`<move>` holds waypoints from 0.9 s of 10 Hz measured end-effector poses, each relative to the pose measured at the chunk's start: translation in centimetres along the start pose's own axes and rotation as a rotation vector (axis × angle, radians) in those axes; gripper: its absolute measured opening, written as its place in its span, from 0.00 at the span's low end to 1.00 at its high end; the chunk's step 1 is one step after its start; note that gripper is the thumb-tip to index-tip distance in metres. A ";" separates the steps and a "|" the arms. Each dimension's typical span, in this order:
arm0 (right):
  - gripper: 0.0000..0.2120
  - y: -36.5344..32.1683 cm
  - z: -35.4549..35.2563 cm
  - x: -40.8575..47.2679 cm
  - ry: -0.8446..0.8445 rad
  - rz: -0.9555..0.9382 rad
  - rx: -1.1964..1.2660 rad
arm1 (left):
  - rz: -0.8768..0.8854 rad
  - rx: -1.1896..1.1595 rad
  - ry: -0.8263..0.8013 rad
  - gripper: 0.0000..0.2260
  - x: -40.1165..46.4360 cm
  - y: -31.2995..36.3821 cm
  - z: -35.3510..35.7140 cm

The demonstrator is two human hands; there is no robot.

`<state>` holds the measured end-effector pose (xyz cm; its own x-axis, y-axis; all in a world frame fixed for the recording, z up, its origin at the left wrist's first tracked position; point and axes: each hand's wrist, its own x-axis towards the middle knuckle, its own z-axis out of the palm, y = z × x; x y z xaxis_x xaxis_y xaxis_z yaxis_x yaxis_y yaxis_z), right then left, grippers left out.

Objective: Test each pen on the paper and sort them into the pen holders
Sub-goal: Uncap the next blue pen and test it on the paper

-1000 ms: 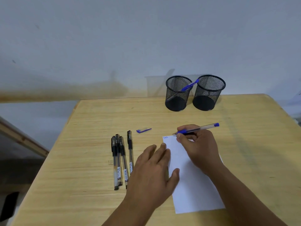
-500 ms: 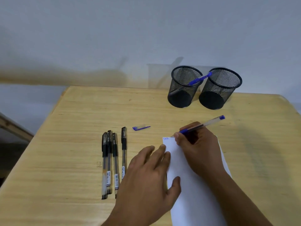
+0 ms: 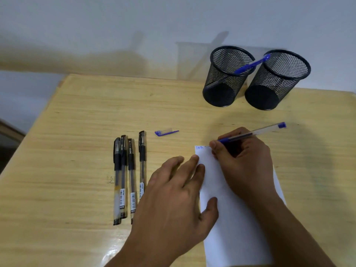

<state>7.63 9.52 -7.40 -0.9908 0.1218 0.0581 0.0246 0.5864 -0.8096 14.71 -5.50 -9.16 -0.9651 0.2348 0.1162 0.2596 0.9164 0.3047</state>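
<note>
My right hand (image 3: 243,166) grips a blue pen (image 3: 256,132), its tip at the top edge of the white paper (image 3: 237,224) beside blue writing (image 3: 199,147). My left hand (image 3: 173,199) presses flat on the paper's left edge. Several capped black pens (image 3: 127,178) lie side by side to the left. A loose blue pen cap (image 3: 166,132) lies above them. Two black mesh pen holders stand at the back: the left holder (image 3: 225,78) contains a blue pen (image 3: 250,66), and the right holder (image 3: 277,81) shows nothing inside.
The wooden table (image 3: 77,132) ends at a pale wall behind the holders. Its left edge drops off to the floor.
The view has tilted down and closer to the table. My right hand keeps the pen tip at the top of the paper, and my left hand stays on the sheet.
</note>
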 end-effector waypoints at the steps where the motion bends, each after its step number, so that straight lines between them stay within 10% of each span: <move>1: 0.04 -0.1 0.1 0.0 0.020 -0.004 0.000 | 0.004 -0.003 0.010 0.26 0.0 0.0 0.0; 9: 0.04 -0.5 0.1 -0.3 0.012 -0.010 -0.012 | -0.002 -0.016 0.010 0.26 0.1 0.1 -0.2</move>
<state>7.87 9.09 -7.07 -0.9894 0.1255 0.0727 0.0169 0.5974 -0.8018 14.67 -5.49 -8.92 -0.9654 0.2293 0.1246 0.2578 0.9117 0.3200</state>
